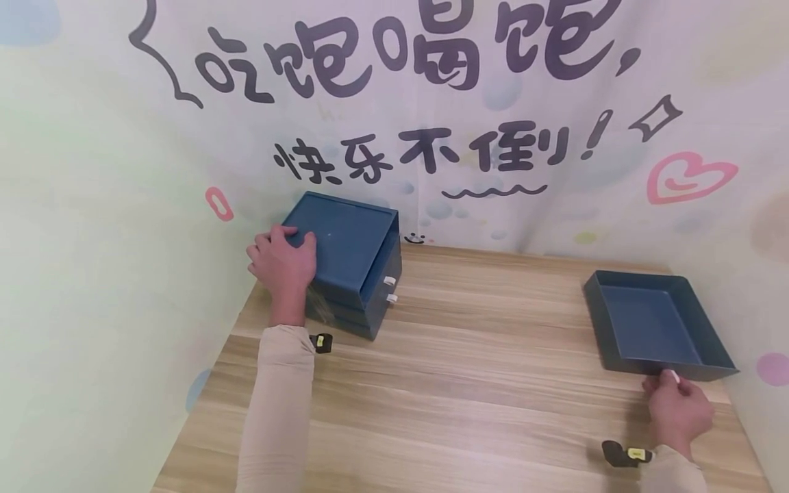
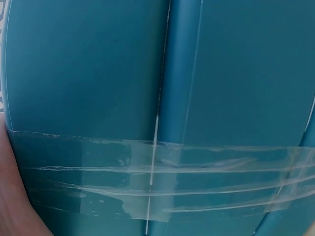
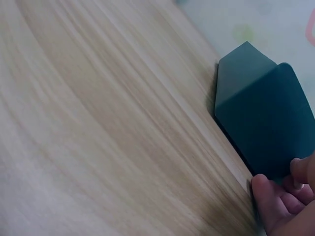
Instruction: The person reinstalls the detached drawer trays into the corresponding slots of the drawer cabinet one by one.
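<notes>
A blue drawer cabinet (image 1: 345,239) stands at the back left of the table, an open slot under its top and two white pull tabs on the drawers below. My left hand (image 1: 285,263) rests on the cabinet's top at its left edge, fingers spread. In the left wrist view, clear tape (image 2: 113,182) runs across the cabinet's side (image 2: 83,69), with part of the hand at the left border. To the right, a blue drawer (image 1: 653,322) lies on the table with its inside bare. My right hand (image 1: 678,411) pinches the white tab at its front.
Beneath everything is a wood-grain table (image 1: 481,383). A printed white wall (image 1: 431,198) borders its back, and further white walls rise at left and right. The drawer sits close to the right wall. Dark wrist devices show beside both sleeves.
</notes>
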Tool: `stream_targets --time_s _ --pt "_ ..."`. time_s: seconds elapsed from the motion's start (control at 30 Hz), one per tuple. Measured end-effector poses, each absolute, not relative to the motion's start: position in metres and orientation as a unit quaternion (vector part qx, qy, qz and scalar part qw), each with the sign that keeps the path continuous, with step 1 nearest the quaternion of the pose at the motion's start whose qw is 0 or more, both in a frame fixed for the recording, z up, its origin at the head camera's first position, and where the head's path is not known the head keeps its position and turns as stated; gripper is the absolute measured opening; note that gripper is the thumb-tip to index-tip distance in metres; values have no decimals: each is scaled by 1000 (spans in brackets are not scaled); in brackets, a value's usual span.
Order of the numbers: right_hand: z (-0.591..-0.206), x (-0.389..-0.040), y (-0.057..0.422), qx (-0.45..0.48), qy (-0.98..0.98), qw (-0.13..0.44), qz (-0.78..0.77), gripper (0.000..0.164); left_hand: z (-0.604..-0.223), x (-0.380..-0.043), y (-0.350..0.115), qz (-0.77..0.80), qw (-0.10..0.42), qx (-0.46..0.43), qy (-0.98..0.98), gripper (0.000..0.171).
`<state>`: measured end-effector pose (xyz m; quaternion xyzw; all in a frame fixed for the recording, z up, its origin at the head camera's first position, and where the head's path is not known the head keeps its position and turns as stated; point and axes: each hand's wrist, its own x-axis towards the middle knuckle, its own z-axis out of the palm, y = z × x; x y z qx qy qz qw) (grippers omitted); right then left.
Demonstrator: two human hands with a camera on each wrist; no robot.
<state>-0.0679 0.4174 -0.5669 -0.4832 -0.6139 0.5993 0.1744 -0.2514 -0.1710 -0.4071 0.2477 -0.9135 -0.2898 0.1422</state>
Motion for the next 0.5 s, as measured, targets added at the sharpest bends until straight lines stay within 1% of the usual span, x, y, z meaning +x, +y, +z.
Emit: stream_targets --time_s 0.13,0.5 --pt "-566 -69 416 -486 -595 190 612 7 -406 -252 -171 -289 143 249 -913 51" --pt "-566 -68 419 -476 -557 206 648 9 -406 -251 -172 -290 137 247 -914 52"
